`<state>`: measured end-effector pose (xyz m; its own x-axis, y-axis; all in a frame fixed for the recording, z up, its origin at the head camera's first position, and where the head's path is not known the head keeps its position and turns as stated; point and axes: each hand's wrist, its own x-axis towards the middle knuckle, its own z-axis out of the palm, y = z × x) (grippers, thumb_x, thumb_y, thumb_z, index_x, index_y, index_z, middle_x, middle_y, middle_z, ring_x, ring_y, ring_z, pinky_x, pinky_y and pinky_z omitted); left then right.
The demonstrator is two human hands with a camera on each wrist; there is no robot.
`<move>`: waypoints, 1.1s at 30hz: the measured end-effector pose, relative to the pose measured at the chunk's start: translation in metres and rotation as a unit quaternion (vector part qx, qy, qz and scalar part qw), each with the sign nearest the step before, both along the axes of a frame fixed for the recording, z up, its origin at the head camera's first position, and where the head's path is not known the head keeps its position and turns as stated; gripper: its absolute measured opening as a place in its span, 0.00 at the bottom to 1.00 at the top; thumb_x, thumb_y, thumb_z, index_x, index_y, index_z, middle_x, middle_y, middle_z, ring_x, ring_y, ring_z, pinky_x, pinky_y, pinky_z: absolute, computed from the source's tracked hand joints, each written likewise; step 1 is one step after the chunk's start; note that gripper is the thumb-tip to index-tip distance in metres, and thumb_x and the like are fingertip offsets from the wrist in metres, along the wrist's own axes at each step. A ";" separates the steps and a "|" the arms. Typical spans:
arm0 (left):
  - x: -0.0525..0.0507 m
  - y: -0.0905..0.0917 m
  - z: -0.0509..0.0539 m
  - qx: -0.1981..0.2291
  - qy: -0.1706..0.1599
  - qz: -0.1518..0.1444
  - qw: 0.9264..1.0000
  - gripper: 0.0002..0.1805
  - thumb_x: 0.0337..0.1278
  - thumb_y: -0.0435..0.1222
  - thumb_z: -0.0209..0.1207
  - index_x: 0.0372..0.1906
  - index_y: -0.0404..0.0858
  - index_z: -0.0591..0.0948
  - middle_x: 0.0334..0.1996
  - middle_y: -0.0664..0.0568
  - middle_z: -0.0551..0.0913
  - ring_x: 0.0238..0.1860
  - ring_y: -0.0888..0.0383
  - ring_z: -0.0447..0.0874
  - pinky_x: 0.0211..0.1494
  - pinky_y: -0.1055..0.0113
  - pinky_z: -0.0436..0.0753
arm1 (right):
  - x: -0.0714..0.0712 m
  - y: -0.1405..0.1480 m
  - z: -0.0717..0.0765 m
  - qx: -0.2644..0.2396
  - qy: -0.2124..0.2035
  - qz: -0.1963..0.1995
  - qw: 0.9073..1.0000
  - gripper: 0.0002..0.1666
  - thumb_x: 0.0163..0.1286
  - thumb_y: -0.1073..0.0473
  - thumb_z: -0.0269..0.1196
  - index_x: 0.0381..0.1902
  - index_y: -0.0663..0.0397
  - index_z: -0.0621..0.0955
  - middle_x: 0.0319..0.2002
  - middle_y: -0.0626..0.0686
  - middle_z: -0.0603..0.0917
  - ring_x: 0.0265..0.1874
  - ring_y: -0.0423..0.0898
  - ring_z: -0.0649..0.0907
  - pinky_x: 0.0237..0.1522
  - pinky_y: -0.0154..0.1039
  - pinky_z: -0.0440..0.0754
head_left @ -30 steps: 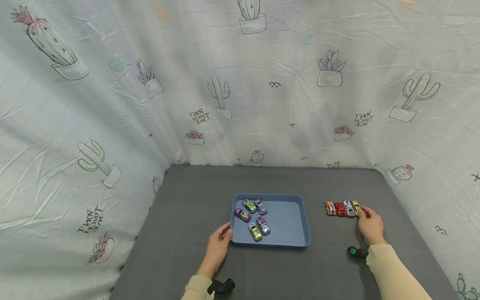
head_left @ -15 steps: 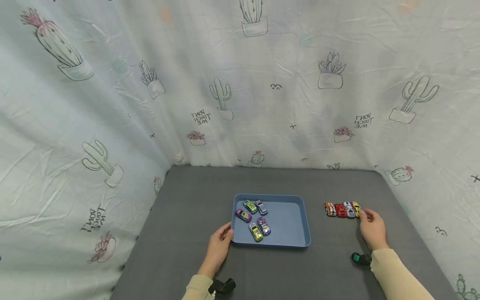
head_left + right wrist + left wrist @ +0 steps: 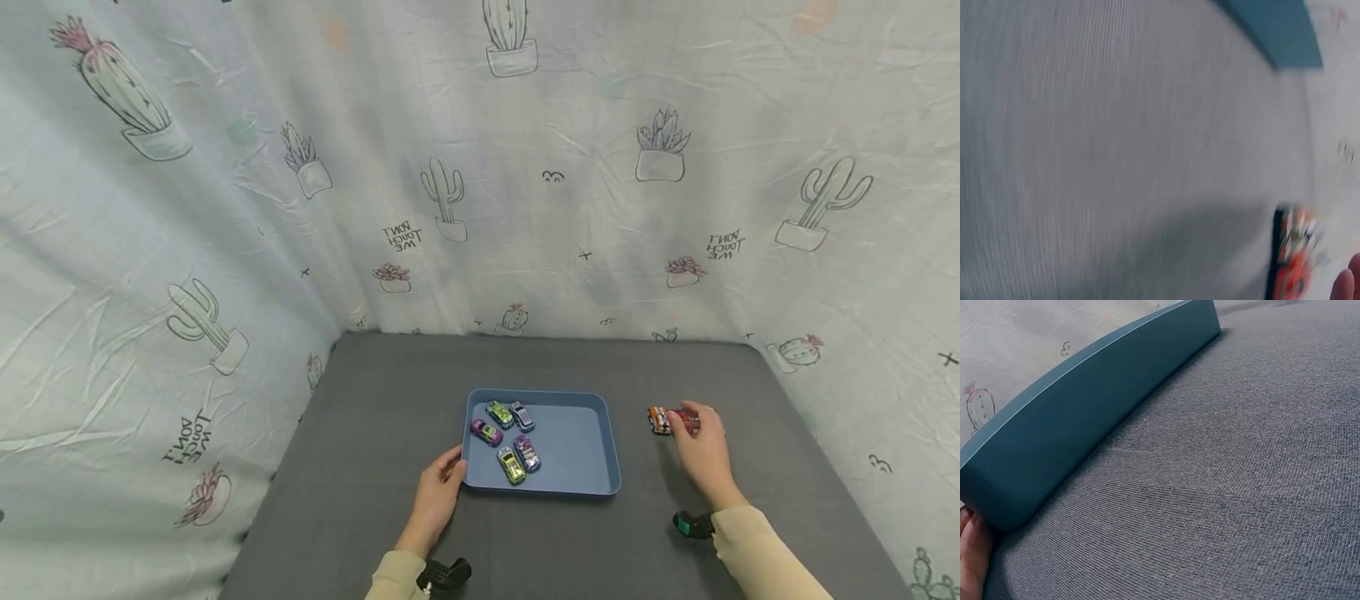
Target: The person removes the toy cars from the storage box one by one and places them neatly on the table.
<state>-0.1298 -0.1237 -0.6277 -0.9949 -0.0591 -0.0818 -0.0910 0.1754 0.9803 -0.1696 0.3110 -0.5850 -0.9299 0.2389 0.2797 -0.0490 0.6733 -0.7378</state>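
Observation:
My left hand (image 3: 437, 492) rests against the outside of the blue tray (image 3: 577, 486) at its front left corner. Close up, the left wrist view has fingertips (image 3: 971, 547) touching the corner of the tray wall (image 3: 1085, 400). Several toy cars lie in the tray's left half, among them a purple car (image 3: 486, 432) and a yellow-green car (image 3: 512, 465). My right hand (image 3: 703, 454) is over the row of toy cars to the right, thumb and fingers spread apart. An orange car (image 3: 659, 421) and part of a red car (image 3: 688, 422) show; the hand mostly hides the others.
Grey cloth covers the table (image 3: 555, 542). A curtain printed with cacti (image 3: 525, 208) hangs behind and beside it. Black straps (image 3: 444, 573) with devices are worn on both wrists. The right wrist view is blurred.
My right hand has left the yellow car at the right end of the row and shifted left, over the red car. My left hand and the tray stay put.

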 end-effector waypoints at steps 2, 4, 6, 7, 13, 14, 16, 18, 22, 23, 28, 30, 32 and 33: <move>0.000 0.000 0.000 0.000 -0.005 0.003 1.000 0.23 0.69 0.42 0.55 0.64 0.36 0.74 0.55 0.44 0.79 0.55 0.50 0.78 0.58 0.56 0.77 | 0.000 -0.011 0.002 0.004 0.007 0.022 1.000 0.26 0.74 0.55 0.57 0.60 0.71 0.72 0.48 0.66 0.74 0.40 0.52 0.76 0.33 0.26 0.72; 0.000 0.001 0.001 -0.001 -0.007 0.005 1.000 0.23 0.69 0.42 0.55 0.64 0.37 0.74 0.55 0.44 0.80 0.55 0.51 0.78 0.58 0.55 0.77 | 0.001 -0.022 0.003 0.003 0.010 0.041 0.999 0.26 0.73 0.55 0.58 0.59 0.70 0.72 0.47 0.65 0.76 0.38 0.49 0.75 0.33 0.27 0.72; 0.000 0.001 0.001 -0.001 -0.010 0.006 1.000 0.23 0.69 0.42 0.55 0.64 0.38 0.74 0.55 0.45 0.80 0.55 0.51 0.78 0.58 0.55 0.77 | 0.003 -0.033 0.005 -0.002 0.006 0.058 0.998 0.26 0.73 0.54 0.59 0.59 0.69 0.72 0.48 0.64 0.76 0.39 0.48 0.76 0.35 0.28 0.73; 0.000 0.001 0.001 -0.002 -0.009 0.006 1.000 0.23 0.69 0.42 0.55 0.64 0.37 0.74 0.55 0.45 0.80 0.55 0.51 0.78 0.58 0.55 0.77 | 0.004 -0.039 0.005 -0.006 0.003 0.066 0.998 0.26 0.73 0.53 0.59 0.60 0.68 0.72 0.49 0.63 0.76 0.40 0.48 0.76 0.36 0.28 0.74; 0.000 0.000 0.000 -0.006 -0.003 0.002 1.000 0.24 0.70 0.42 0.55 0.64 0.35 0.73 0.55 0.41 0.79 0.55 0.48 0.77 0.58 0.53 0.77 | 0.010 -0.073 0.012 -0.031 -0.008 0.104 0.994 0.27 0.72 0.50 0.59 0.61 0.62 0.72 0.51 0.61 0.77 0.42 0.48 0.78 0.40 0.34 0.77; 0.000 0.000 0.000 -0.005 -0.007 0.004 1.000 0.24 0.70 0.42 0.55 0.64 0.35 0.73 0.55 0.42 0.79 0.55 0.49 0.77 0.58 0.53 0.77 | 0.011 -0.079 0.013 -0.035 -0.008 0.110 0.993 0.27 0.72 0.50 0.60 0.60 0.61 0.73 0.51 0.62 0.77 0.42 0.48 0.78 0.40 0.35 0.77; 0.000 0.000 0.001 -0.004 -0.012 0.007 1.000 0.23 0.69 0.42 0.55 0.64 0.36 0.74 0.55 0.43 0.79 0.55 0.49 0.78 0.58 0.54 0.77 | 0.012 -0.089 0.013 -0.037 -0.007 0.120 0.992 0.27 0.71 0.50 0.61 0.60 0.61 0.73 0.51 0.61 0.77 0.41 0.47 0.78 0.40 0.36 0.78; 0.000 0.001 0.002 -0.005 -0.017 0.009 1.000 0.23 0.69 0.43 0.55 0.64 0.37 0.74 0.55 0.44 0.79 0.55 0.50 0.78 0.58 0.54 0.77 | 0.014 -0.097 0.014 -0.042 -0.007 0.130 0.991 0.27 0.70 0.51 0.62 0.60 0.61 0.73 0.50 0.60 0.77 0.41 0.46 0.77 0.40 0.37 0.78; 0.000 0.002 0.003 -0.011 -0.023 0.012 1.000 0.23 0.69 0.44 0.55 0.64 0.39 0.74 0.55 0.45 0.79 0.55 0.51 0.78 0.58 0.54 0.77 | 0.015 -0.113 0.012 -0.048 -0.014 0.144 0.988 0.26 0.69 0.51 0.64 0.59 0.59 0.74 0.50 0.58 0.78 0.41 0.45 0.78 0.40 0.38 0.79; 0.000 0.002 0.003 -0.012 -0.023 0.012 1.000 0.23 0.69 0.44 0.55 0.64 0.39 0.74 0.55 0.45 0.79 0.55 0.51 0.78 0.59 0.54 0.77 | 0.015 -0.116 0.011 -0.048 -0.018 0.147 0.988 0.26 0.69 0.51 0.64 0.59 0.57 0.75 0.50 0.58 0.78 0.41 0.44 0.78 0.40 0.38 0.79; -0.001 0.002 0.002 -0.007 -0.020 0.010 1.000 0.23 0.70 0.43 0.55 0.64 0.38 0.74 0.55 0.44 0.79 0.55 0.51 0.78 0.58 0.53 0.77 | 0.014 -0.132 0.006 -0.045 -0.036 0.164 0.985 0.23 0.68 0.50 0.65 0.57 0.53 0.76 0.51 0.56 0.79 0.39 0.42 0.77 0.40 0.38 0.79; -0.002 0.002 0.001 -0.007 -0.021 0.009 1.000 0.23 0.70 0.43 0.55 0.64 0.38 0.75 0.55 0.45 0.79 0.55 0.51 0.78 0.58 0.54 0.77 | 0.014 -0.138 0.004 -0.046 -0.043 0.174 0.983 0.23 0.67 0.50 0.65 0.56 0.54 0.77 0.50 0.56 0.79 0.39 0.42 0.78 0.39 0.38 0.79; -0.001 0.001 0.001 -0.009 -0.022 0.007 1.000 0.23 0.70 0.43 0.55 0.64 0.38 0.75 0.54 0.45 0.79 0.55 0.51 0.78 0.58 0.54 0.77 | 0.014 -0.144 0.003 -0.049 -0.050 0.184 0.980 0.25 0.67 0.50 0.66 0.57 0.56 0.77 0.49 0.57 0.79 0.39 0.42 0.78 0.39 0.38 0.80; -0.001 0.001 0.000 -0.011 -0.022 0.006 1.000 0.23 0.70 0.43 0.55 0.64 0.38 0.75 0.54 0.45 0.79 0.55 0.51 0.78 0.58 0.54 0.77 | 0.014 -0.147 0.002 -0.049 -0.056 0.187 0.980 0.26 0.66 0.50 0.66 0.57 0.57 0.77 0.48 0.56 0.79 0.38 0.42 0.78 0.39 0.38 0.80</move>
<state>-0.1307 -0.1228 -0.6273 -0.9896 -0.0742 -0.1234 -0.1358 0.1962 0.9711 -0.1558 0.1640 -0.5832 -0.9811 -0.1036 0.1632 -0.1932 0.5496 -0.8128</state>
